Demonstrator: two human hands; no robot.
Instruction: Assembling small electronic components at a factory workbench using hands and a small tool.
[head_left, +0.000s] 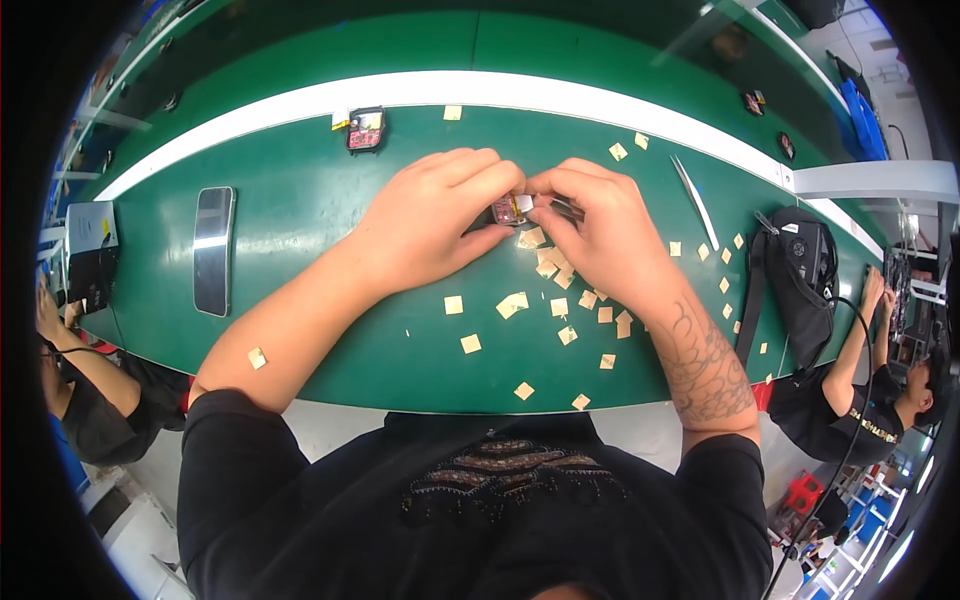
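Observation:
Between my two hands, over the middle of the green table, is a small electronic module (507, 211) with a reddish circuit board, a dark frame and a white piece at its right side. My left hand (436, 208) grips the module's left side between thumb and fingers. Pinched at its right edge, my right hand (592, 215) has thumb and forefinger on the white piece (524, 203); what else those fingers hold is partly hidden. Just below lie many small cream-coloured square stickers (547, 268), some overlapping. One more sticker (257, 358) clings to my left forearm.
A similar module (366, 130) lies at the far left, and a phone (213, 250) nearer. White tweezers (695, 203) and a black bag (797, 280) are on the right. A white ledge (480, 88) borders the table's far side. People sit at both sides.

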